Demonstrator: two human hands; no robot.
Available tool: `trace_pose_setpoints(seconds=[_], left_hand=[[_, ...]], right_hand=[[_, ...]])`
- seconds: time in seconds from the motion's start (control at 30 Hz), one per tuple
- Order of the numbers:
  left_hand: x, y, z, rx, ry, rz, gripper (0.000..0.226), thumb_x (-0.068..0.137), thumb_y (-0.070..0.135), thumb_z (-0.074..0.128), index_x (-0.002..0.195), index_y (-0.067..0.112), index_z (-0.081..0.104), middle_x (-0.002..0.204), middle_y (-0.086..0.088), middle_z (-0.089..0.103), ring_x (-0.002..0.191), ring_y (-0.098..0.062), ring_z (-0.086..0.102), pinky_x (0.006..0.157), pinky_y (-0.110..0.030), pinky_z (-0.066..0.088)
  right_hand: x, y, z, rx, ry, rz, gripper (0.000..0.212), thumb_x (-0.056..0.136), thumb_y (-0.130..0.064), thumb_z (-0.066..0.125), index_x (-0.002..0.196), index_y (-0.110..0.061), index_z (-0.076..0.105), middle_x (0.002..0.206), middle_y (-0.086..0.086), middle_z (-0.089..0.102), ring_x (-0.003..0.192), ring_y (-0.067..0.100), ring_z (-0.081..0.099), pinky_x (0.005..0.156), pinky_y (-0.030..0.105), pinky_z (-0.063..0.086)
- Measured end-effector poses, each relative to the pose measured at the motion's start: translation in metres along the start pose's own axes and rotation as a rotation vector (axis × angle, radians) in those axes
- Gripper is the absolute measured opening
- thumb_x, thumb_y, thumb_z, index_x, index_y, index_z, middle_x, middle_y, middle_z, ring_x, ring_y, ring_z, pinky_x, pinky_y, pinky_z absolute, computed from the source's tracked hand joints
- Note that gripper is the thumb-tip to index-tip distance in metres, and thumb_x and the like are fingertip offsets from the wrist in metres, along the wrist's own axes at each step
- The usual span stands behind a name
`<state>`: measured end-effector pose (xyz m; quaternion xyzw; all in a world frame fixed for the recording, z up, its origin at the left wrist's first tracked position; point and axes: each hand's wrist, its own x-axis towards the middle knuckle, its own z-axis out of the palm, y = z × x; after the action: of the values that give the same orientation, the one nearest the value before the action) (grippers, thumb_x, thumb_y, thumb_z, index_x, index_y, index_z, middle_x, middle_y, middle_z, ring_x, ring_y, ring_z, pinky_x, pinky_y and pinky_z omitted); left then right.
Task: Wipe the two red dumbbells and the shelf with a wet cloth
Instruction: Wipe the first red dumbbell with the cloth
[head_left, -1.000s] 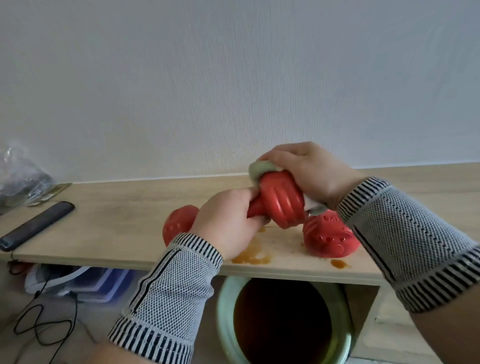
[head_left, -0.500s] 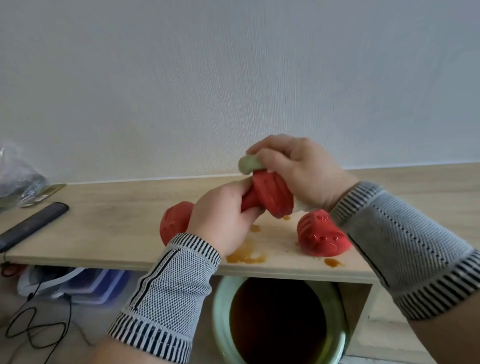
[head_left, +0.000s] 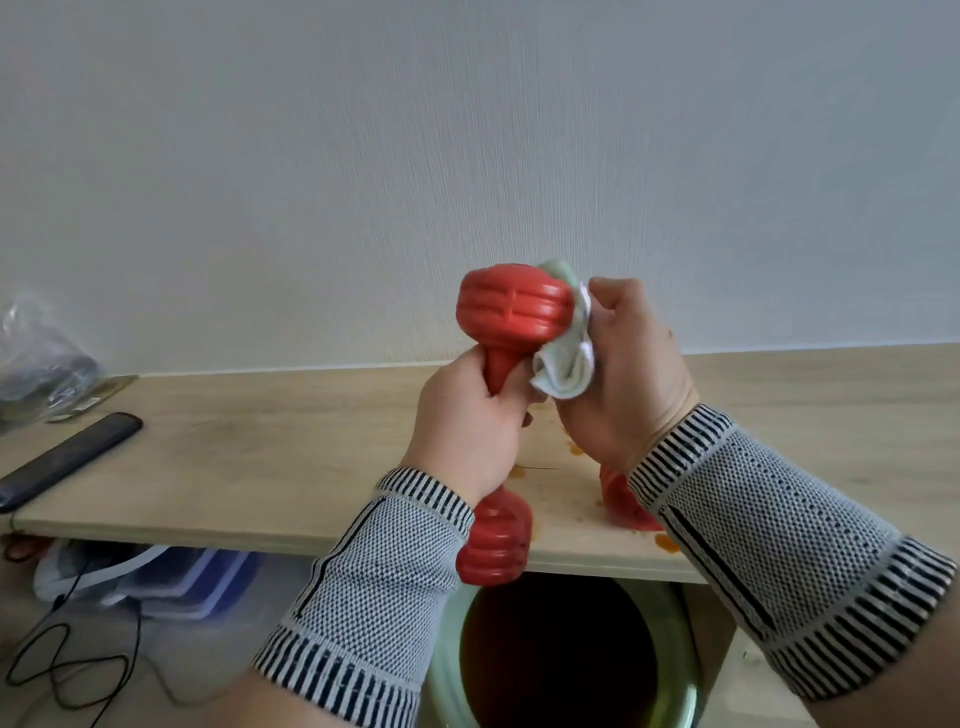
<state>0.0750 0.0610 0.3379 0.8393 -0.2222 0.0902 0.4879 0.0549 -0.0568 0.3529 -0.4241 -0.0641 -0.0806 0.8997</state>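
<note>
**Dumbbell tipped upright for its top head**

The wooden shelf (head_left: 249, 457) runs across the view against the white wall, carrying orange-brown stains (head_left: 666, 542) near its front edge. These are not yet wiped, so the shelf is probably the last step. Below it stands a green basin (head_left: 680, 649) of dark water.

The held red dumbbell (head_left: 511, 317) now stands nearly vertical above the shelf's front edge — a second ago it lay tilted low over the shelf, with the cloth on top of its head. The left hand (head_left: 467, 415) grips the handle, fingers curled tight round it. The lower head hangs below the wrist, in front of the shelf edge.

The right hand (head_left: 631, 374) has come round to the side of the upper head, and its fingers bunch the white-green cloth (head_left: 566, 364) against that head's right flank and underside. This suggests the wipe is working round the head — still mid-way on the first dumbbell.

The second red dumbbell (head_left: 621, 501) rests on the shelf, mostly hidden behind the right wrist and its striped wristband (head_left: 769, 540).

At far left lie a dark remote-like bar (head_left: 67, 460) and a plastic bag (head_left: 36, 353).
</note>
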Motion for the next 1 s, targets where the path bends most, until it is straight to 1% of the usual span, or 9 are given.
trace_pose_setpoints(seconds=[0.07, 0.13, 0.23, 0.43, 0.53, 0.63, 0.8, 0.93, 1.0], left_hand=[[0.002, -0.001, -0.001, -0.067, -0.004, -0.072, 0.021, 0.094, 0.029, 0.055, 0.083, 0.013, 0.065, 0.073, 0.004, 0.069, 0.059, -0.005, 0.066, 0.059, -0.02, 0.05], [0.003, -0.004, -0.002, -0.127, -0.014, -0.138, 0.021, 0.094, 0.027, 0.055, 0.086, 0.012, 0.067, 0.078, 0.0, 0.071, 0.061, -0.008, 0.067, 0.063, -0.029, 0.053], [0.002, -0.009, -0.004, -0.222, -0.058, -0.216, 0.019, 0.095, 0.021, 0.054, 0.088, 0.013, 0.069, 0.079, -0.004, 0.071, 0.063, -0.013, 0.066, 0.066, -0.035, 0.054], [-0.005, -0.014, 0.001, -0.398, -0.166, -0.322, 0.025, 0.1, 0.03, 0.046, 0.091, 0.017, 0.065, 0.073, 0.0, 0.066, 0.058, -0.013, 0.063, 0.066, -0.039, 0.054], [-0.004, -0.014, 0.002, -0.366, -0.19, -0.323, 0.03, 0.1, 0.033, 0.044, 0.094, 0.01, 0.062, 0.068, -0.003, 0.063, 0.052, -0.012, 0.06, 0.059, -0.033, 0.051], [-0.006, -0.015, 0.004, -0.33, -0.218, -0.353, 0.031, 0.099, 0.03, 0.043, 0.084, 0.006, 0.057, 0.061, -0.004, 0.057, 0.046, -0.013, 0.054, 0.051, -0.029, 0.045], [-0.008, -0.017, 0.015, -0.327, -0.23, -0.337, 0.027, 0.096, 0.025, 0.049, 0.076, 0.009, 0.056, 0.055, -0.002, 0.056, 0.048, -0.018, 0.051, 0.053, -0.031, 0.042], [-0.009, -0.014, 0.02, -0.483, -0.206, -0.38, 0.029, 0.091, 0.02, 0.053, 0.064, 0.015, 0.059, 0.052, -0.001, 0.052, 0.048, -0.019, 0.049, 0.049, -0.028, 0.038], [-0.009, -0.013, 0.022, -0.548, -0.219, -0.391, 0.027, 0.089, 0.019, 0.053, 0.064, 0.014, 0.059, 0.055, -0.003, 0.052, 0.048, -0.019, 0.048, 0.048, -0.027, 0.038]], right_hand=[[0.003, 0.003, 0.0, -0.173, -0.021, -0.09, 0.019, 0.077, -0.019, 0.043, 0.088, -0.007, 0.054, 0.075, 0.008, 0.047, 0.068, 0.021, 0.048, 0.058, 0.031, 0.037], [0.002, 0.004, -0.004, -0.394, -0.037, -0.124, 0.038, 0.069, -0.01, 0.049, 0.106, -0.002, 0.051, 0.083, 0.013, 0.048, 0.074, 0.026, 0.049, 0.061, 0.037, 0.041], [0.0, 0.003, -0.011, -0.646, -0.132, -0.131, 0.044, 0.076, -0.014, 0.061, 0.118, -0.007, 0.049, 0.091, 0.014, 0.059, 0.083, 0.026, 0.058, 0.074, 0.046, 0.049], [0.0, 0.014, -0.009, -0.419, 0.099, -0.065, 0.05, 0.079, -0.04, 0.058, 0.127, -0.025, 0.057, 0.119, 0.004, 0.063, 0.111, 0.017, 0.059, 0.097, 0.041, 0.046], [-0.009, 0.006, 0.002, -0.418, 0.18, -0.132, 0.029, 0.092, -0.032, 0.055, 0.114, -0.019, 0.067, 0.112, 0.003, 0.069, 0.102, 0.012, 0.065, 0.096, 0.039, 0.05], [-0.012, 0.0, 0.013, -0.688, 0.059, -0.31, 0.026, 0.097, -0.021, 0.047, 0.114, -0.015, 0.066, 0.107, 0.002, 0.069, 0.093, 0.008, 0.066, 0.086, 0.03, 0.054], [0.0, 0.016, -0.003, -1.347, 0.009, -0.7, 0.036, 0.094, -0.02, 0.041, 0.126, -0.018, 0.058, 0.128, -0.005, 0.054, 0.119, 0.01, 0.051, 0.104, 0.032, 0.04], [0.008, 0.017, -0.016, -1.167, 0.088, -0.615, 0.035, 0.093, -0.031, 0.038, 0.12, -0.024, 0.059, 0.108, -0.004, 0.06, 0.088, 0.002, 0.058, 0.078, 0.014, 0.047], [0.013, 0.014, -0.021, -0.93, 0.19, -0.497, 0.032, 0.091, -0.032, 0.04, 0.106, -0.023, 0.066, 0.098, -0.002, 0.067, 0.085, 0.009, 0.063, 0.077, 0.026, 0.053]])
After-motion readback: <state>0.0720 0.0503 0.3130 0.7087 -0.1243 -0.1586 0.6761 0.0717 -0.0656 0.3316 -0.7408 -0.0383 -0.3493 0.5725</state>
